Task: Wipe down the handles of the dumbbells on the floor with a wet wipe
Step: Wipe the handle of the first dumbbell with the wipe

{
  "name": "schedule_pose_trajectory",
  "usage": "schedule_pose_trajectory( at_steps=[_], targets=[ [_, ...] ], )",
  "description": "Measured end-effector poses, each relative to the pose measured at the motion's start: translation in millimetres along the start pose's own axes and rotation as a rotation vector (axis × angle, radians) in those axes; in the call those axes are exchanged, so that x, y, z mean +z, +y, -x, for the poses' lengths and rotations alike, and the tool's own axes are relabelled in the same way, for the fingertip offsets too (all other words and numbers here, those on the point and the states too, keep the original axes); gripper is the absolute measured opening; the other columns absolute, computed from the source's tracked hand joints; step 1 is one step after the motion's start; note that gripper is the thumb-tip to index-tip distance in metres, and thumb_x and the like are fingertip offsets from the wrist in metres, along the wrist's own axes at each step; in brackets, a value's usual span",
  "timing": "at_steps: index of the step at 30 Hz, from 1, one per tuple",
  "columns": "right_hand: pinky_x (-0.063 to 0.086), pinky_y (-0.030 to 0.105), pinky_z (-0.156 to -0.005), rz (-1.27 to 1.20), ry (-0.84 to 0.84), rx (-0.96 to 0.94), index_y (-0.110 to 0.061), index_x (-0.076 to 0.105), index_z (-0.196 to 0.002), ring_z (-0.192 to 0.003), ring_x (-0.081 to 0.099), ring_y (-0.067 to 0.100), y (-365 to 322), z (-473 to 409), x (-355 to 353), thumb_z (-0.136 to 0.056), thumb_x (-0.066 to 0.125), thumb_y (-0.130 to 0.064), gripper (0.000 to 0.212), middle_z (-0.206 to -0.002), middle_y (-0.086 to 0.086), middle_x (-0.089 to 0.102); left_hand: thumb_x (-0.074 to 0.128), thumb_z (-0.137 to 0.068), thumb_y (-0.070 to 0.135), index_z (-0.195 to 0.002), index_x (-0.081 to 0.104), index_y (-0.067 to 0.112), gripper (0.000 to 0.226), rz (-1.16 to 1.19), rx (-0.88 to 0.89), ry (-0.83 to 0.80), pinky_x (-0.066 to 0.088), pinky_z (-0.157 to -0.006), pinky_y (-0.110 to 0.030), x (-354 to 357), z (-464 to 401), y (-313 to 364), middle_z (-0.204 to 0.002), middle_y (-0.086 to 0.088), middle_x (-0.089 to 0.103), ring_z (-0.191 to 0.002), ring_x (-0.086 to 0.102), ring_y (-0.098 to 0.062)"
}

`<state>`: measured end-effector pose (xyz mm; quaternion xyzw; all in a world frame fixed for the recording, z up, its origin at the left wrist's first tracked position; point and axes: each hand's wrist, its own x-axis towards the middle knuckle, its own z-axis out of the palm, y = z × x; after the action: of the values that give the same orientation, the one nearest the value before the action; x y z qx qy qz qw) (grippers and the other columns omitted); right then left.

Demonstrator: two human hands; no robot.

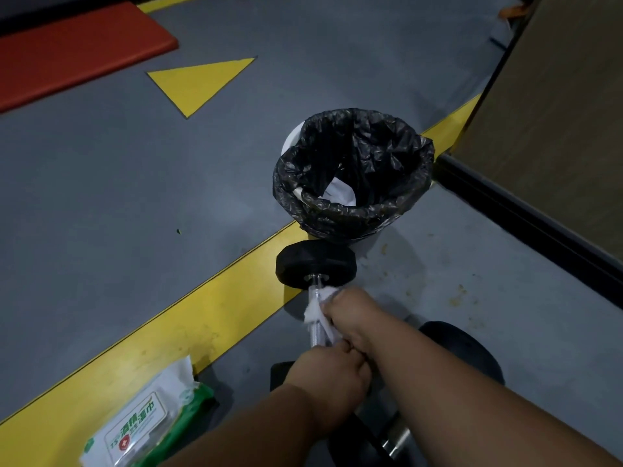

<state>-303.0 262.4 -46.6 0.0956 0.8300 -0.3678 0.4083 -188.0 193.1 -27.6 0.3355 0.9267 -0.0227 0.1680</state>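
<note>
Dumbbell [316,264] on grey floor [135,197], yellow stripe [202,308].

Near head of the held dumbbell [316,264] is hidden behind the left hand [328,375] and forearm, and most of its handle is covered by the right hand [357,318] and the wet wipe [317,310]. Second dumbbell [462,348] is mostly behind the right forearm, only one head and a bit of chrome bar showing. Wipes pack [141,429] is cut off by the bottom edge, small print unreadable; white scrap in the bin [354,170] too dim to identify.
</note>
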Motion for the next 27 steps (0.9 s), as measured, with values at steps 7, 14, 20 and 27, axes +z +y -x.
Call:
schedule_pose_trajectory(
  at_steps=[7,14,20,27],
  targets=[
    [0.044,0.031,-0.096,0.113,0.037,-0.11,0.0,0.042,-0.144,-0.123,0.054,0.03,-2.3,-12.2,-3.8,-0.093,0.06,-0.021,0.057,-0.142,0.02,0.05,0.08,-0.061,0.032,-0.084,0.071,0.023,0.026,-0.014,0.026,0.109,0.028,-0.04,-0.027,12.8,-2.1,0.1,-0.078,0.002,0.063,-0.062,0.057,-0.02],
    [0.054,0.036,-0.072,-0.689,-0.206,0.054,-0.008,0.068,-0.105,-0.073,0.067,0.022,5.4,7.1,13.4,-0.102,0.051,-0.014,0.018,-0.083,0.011,0.07,0.053,-0.087,0.04,-0.118,0.061,0.016,0.04,0.148,0.005,0.301,0.051,-0.049,-0.03,27.3,28.2,-26.1,-0.104,0.0,0.062,-0.083,0.058,-0.021],
    [0.052,0.027,-0.068,-0.568,-0.318,-0.011,-0.013,0.068,-0.107,-0.076,0.068,0.017,6.6,21.6,41.3,-0.102,0.052,-0.017,0.018,-0.089,0.007,0.073,0.065,-0.072,0.052,-0.119,0.059,0.021,0.057,0.1,-0.088,0.023,0.05,-0.052,-0.028,11.2,62.3,-53.4,-0.104,0.002,0.062,-0.08,0.059,-0.021],
    [0.055,0.034,-0.076,-0.238,-0.004,-0.107,0.0,0.066,-0.111,-0.084,0.064,0.023,-13.5,-0.6,34.3,-0.09,0.061,-0.016,0.027,-0.112,0.02,0.068,0.059,-0.095,0.031,-0.135,0.045,0.007,0.05,0.074,-0.34,-0.216,0.035,-0.075,-0.041,-19.2,18.2,-4.1,-0.133,-0.018,0.047,-0.12,0.042,-0.035]
  ],
)
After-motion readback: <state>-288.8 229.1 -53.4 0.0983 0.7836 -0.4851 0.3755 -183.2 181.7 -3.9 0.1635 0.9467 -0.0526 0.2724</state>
